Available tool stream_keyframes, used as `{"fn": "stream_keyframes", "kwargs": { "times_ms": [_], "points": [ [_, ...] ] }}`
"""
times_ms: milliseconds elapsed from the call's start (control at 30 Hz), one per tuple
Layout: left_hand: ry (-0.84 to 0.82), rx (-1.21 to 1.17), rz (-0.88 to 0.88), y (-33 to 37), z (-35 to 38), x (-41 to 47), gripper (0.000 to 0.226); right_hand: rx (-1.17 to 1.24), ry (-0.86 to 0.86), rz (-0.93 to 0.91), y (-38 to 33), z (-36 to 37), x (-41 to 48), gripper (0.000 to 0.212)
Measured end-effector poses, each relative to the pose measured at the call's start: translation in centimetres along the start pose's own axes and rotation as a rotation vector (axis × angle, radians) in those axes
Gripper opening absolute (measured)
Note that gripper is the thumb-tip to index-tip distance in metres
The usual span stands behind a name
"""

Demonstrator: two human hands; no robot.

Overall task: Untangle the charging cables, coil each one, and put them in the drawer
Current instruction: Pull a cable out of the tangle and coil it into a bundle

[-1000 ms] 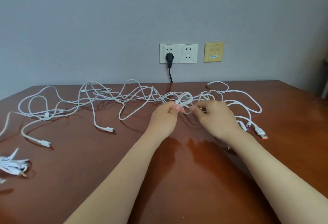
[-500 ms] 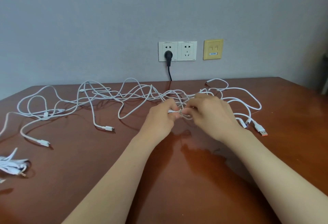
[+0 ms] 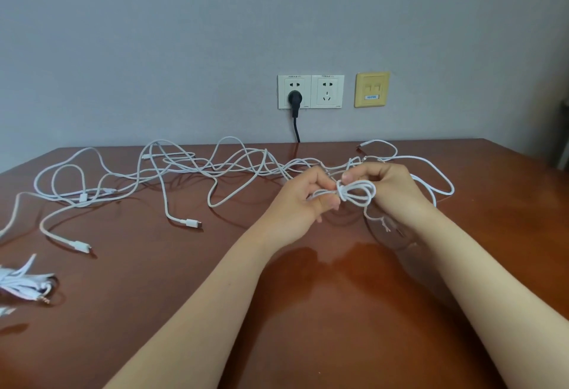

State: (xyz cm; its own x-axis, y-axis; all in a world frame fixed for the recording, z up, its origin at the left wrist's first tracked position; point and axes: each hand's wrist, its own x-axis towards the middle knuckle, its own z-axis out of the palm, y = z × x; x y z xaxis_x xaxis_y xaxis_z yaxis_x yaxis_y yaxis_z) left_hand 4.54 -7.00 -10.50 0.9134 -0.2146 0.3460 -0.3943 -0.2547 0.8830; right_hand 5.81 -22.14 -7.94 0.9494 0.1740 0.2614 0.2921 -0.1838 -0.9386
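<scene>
Several white charging cables (image 3: 197, 170) lie tangled across the back of the brown wooden table (image 3: 154, 311). Between my hands, a little above the table, is a small knot of loops (image 3: 357, 194) from this tangle. My left hand (image 3: 304, 200) pinches the strands at the knot's left side. My right hand (image 3: 397, 188) grips the loops from the right, thumb on top. Loose plug ends (image 3: 192, 223) lie on the table to the left, and one end (image 3: 385, 224) hangs below my right hand. No drawer is in view.
A bundled white cable with an audio jack (image 3: 27, 284) lies at the table's left edge. On the wall behind are a double socket (image 3: 311, 91) with a black plug and cord (image 3: 295, 111), and a yellow data outlet (image 3: 371, 89).
Both hands have lifted the knot off the table and drawn it nearer me. A small bundle of loops now shows between them, and the cable's end hangs free under my right hand.
</scene>
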Motion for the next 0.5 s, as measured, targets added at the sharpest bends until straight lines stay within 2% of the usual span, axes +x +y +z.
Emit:
{"fn": "stream_keyframes", "kwargs": {
  "times_ms": [200, 267, 367, 433, 500],
  "points": [
    [0.212, -0.127, -0.039, -0.1, 0.2, 0.3, 0.023, -0.043, -0.083, 0.055, 1.0, 1.6, 0.0, 0.032],
    [0.290, -0.087, -0.084, -0.7, 0.0, 0.5, 0.023, -0.281, -0.086, -0.034, 1.2, 1.9, 0.1, 0.032],
    [0.391, -0.013, -0.119, -1.5, -0.2, 0.7, 0.022, -0.876, -0.124, -0.214, 1.0, 2.4, -0.3, 0.032],
    [0.427, 0.057, -0.142, -2.0, -0.4, 0.8, 0.022, -1.056, -0.115, -0.321, 0.4, 2.8, -0.9, 0.027],
    [0.440, 0.087, -0.171, -2.1, -0.5, 0.7, 0.022, -1.124, -0.109, -0.409, -0.1, 2.9, -1.2, 0.027]
  ]
}}
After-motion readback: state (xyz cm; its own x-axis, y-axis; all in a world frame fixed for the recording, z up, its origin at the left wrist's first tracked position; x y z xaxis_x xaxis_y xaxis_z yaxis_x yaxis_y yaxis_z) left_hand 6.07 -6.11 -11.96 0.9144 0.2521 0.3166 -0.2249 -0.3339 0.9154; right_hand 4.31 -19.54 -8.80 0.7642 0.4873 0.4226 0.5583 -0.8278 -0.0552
